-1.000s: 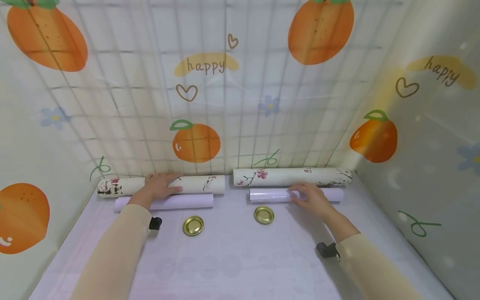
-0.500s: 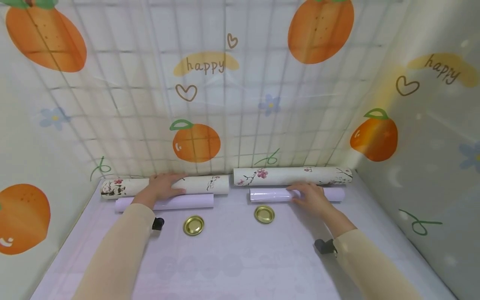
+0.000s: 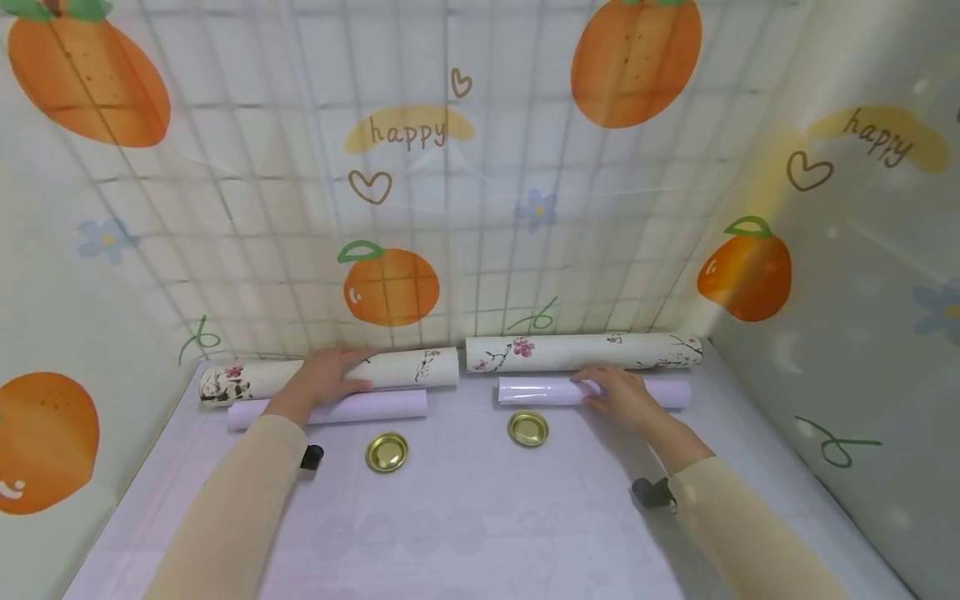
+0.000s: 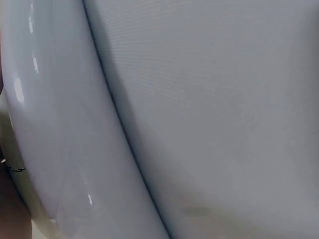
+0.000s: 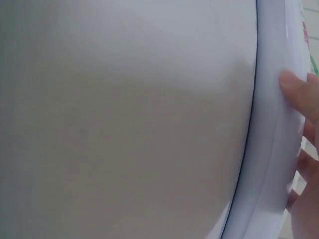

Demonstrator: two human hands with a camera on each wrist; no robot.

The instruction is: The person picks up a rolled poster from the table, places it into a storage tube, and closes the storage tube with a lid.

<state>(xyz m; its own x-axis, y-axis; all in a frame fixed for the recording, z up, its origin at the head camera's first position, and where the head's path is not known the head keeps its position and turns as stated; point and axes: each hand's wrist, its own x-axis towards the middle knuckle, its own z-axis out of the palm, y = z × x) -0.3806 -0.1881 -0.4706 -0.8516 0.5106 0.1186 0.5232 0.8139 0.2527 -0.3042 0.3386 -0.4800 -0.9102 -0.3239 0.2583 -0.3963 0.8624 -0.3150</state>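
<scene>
My left hand [image 3: 322,382] holds a white roll [image 3: 412,368] printed with blossom branches, fingers over its top and thumb along the near side. Just in front lies a thinner lavender roll [image 3: 390,406]; its glossy side also shows in the left wrist view. On the right, my right hand [image 3: 618,396] grips a second lavender roll [image 3: 536,391] between thumb and fingers. The right wrist view has the thumb [image 5: 294,89] against this roll's surface. Behind it lies another white floral roll [image 3: 577,353], apart from my hand.
Two small round gold dishes [image 3: 387,452] sit on the lavender tabletop [image 3: 450,517] in front of the rolls. A printed curtain [image 3: 487,225] over a wire grid rises behind, and printed sheets [image 3: 840,275] hang at both sides.
The left hand has shifted slightly right with the floral roll, whose left end has swung a little nearer. The right hand and its lavender roll have hardly moved.
</scene>
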